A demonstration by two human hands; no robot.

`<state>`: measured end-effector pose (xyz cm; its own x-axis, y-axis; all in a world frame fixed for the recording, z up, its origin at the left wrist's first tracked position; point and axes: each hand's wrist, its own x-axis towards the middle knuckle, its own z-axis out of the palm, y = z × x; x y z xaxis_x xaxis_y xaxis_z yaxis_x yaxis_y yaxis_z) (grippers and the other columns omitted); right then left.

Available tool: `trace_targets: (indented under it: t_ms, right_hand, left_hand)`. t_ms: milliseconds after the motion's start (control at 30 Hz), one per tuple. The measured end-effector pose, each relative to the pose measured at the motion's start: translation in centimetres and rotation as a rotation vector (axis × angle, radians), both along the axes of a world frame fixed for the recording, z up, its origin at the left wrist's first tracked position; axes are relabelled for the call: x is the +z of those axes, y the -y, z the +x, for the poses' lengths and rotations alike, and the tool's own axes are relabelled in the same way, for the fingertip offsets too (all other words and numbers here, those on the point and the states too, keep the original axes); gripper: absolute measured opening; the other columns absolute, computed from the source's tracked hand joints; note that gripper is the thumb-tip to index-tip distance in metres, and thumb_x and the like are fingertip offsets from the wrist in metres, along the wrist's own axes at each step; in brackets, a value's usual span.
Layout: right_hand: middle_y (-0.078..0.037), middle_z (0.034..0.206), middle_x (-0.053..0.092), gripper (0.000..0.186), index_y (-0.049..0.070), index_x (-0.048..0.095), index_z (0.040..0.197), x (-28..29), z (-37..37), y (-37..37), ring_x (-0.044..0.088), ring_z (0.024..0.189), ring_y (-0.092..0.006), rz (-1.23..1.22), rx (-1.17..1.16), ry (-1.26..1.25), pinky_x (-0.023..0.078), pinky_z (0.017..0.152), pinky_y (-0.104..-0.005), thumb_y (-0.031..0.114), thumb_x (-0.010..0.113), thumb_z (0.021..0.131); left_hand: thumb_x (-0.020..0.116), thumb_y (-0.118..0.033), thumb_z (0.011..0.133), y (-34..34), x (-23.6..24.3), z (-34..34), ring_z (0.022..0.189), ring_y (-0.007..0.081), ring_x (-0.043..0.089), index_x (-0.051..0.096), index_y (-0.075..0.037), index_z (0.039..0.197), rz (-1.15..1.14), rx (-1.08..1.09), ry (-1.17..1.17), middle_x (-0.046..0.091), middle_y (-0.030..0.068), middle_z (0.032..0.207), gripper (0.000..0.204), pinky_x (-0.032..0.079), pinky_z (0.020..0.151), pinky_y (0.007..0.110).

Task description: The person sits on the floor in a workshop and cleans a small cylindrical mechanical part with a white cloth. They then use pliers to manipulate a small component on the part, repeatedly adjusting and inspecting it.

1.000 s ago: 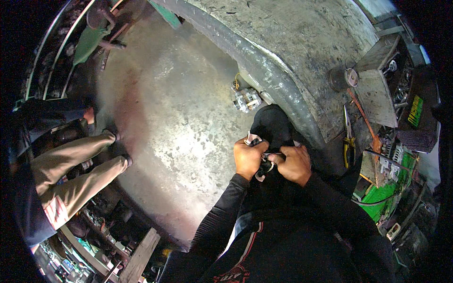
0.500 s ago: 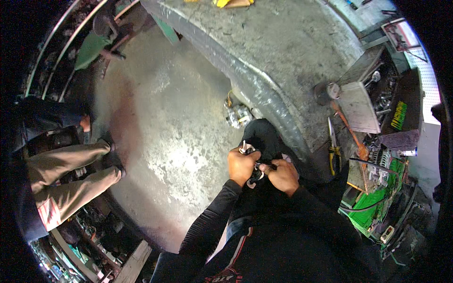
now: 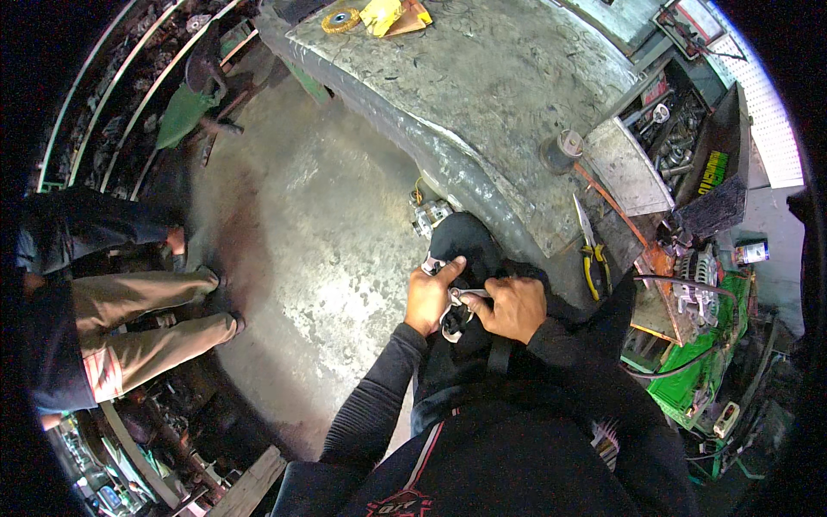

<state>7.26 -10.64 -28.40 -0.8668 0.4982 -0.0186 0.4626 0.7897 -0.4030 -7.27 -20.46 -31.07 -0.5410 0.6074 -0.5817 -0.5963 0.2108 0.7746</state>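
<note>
Head view: holds small curved part [image 3: 453,325], shiny silver metal and black, in curled left hand [image 3: 425,302], over dark matte-cloth trousers [image 3: 465,237]. Presses right hand [image 3: 517,308] in against it, with bunched fingers; can't tell contents of that grip. Ahead, lumpy silvery casting [image 3: 427,217] on blotchy concrete floor [image 3: 332,267]. Rightward, yellow-and-black-handled pliers [image 3: 594,267] near scuffed grey bench top [image 3: 482,95].

One left hand [image 3: 425,299], one right hand [image 3: 517,308], one metal part [image 3: 454,333] between them; right, one pair of yellow-handled pliers [image 3: 594,269], one toolbox [image 3: 627,168].
</note>
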Motion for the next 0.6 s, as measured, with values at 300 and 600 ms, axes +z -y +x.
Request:
trace_targets:
  t_ms: [300,600]
  right_hand:
    - [-0.018,0.059,0.066,0.061,0.007,0.070,0.069,-1.4,-1.8,-2.4,0.067,0.051,-0.0346,-0.003,0.163,0.005,0.053,0.050,-0.0486,0.064,0.062,0.089]
    - [-0.018,0.057,0.065,0.062,0.006,0.070,0.067,-1.4,-3.8,-4.1,0.066,0.051,-0.0363,-0.057,0.148,0.031,0.053,0.052,-0.0508,0.064,0.064,0.089]
  left_hand:
    - [0.075,-0.010,0.084,-0.1,-1.6,-2.2,0.068,0.0158,0.065,0.073,0.004,0.093,-0.155,-0.174,0.011,0.072,0.0080,0.083,0.017,0.051,0.061,0.033]
    - [0.072,-0.018,0.088,-1.3,-1.3,-4.1,0.078,0.0159,0.066,0.075,0.003,0.090,-0.167,-0.194,-0.039,0.075,0.0076,0.087,0.022,0.051,0.073,0.032]
